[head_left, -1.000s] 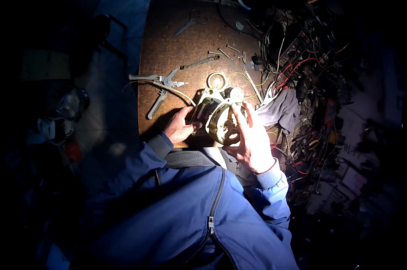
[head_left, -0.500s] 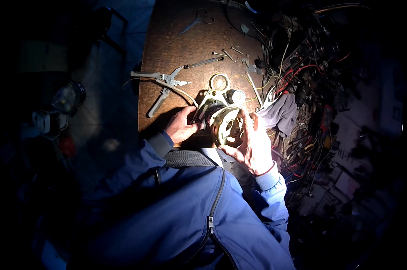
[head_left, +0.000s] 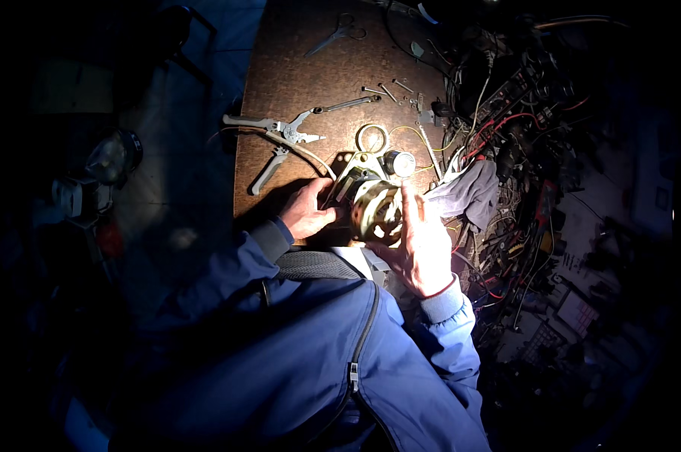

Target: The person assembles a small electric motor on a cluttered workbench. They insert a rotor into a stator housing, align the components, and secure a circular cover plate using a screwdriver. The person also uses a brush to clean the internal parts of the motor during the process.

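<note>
R hand [head_left: 428, 245] on metal hsg [head_left: 372, 215]

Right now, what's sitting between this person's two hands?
Between the left hand and the right hand sits a metal assembly, its round, slotted part toward the right hand. The head view shows this.

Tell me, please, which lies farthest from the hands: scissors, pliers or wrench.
The scissors, with looped handles, lie beyond both the wrench and the pliers.
</note>
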Demonstrator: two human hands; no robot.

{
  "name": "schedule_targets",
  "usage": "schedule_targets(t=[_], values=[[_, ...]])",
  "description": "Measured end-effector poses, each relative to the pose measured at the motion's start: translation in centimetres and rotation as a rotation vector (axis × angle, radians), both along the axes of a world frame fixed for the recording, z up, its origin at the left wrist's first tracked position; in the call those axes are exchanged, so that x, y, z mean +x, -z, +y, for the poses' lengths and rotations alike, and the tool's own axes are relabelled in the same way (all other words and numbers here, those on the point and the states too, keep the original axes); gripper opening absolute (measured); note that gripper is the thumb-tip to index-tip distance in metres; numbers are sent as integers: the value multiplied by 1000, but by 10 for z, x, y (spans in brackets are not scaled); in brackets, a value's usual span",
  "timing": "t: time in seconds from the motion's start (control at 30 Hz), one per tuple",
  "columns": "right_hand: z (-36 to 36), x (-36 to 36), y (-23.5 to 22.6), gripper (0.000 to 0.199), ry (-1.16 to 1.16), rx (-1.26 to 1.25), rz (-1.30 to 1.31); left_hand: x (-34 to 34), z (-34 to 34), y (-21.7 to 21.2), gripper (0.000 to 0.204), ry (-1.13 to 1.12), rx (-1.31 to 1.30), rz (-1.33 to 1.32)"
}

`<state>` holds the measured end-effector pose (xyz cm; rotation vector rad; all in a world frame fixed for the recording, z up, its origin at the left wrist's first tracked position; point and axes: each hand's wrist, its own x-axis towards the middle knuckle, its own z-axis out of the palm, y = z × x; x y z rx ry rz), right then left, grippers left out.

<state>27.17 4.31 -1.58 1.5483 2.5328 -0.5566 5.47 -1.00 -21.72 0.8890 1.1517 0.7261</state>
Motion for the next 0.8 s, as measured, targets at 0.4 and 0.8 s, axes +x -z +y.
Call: schedule_targets(t=[0.4, 0.8], values=[[-17, 12, 40, 120, 42, 40, 131, -4, 1, -12, 77, -55, -31, -87], [0, 10, 72, 115, 19, -33, 165, -6, -2, 0, 67, -4, -65, -157]])
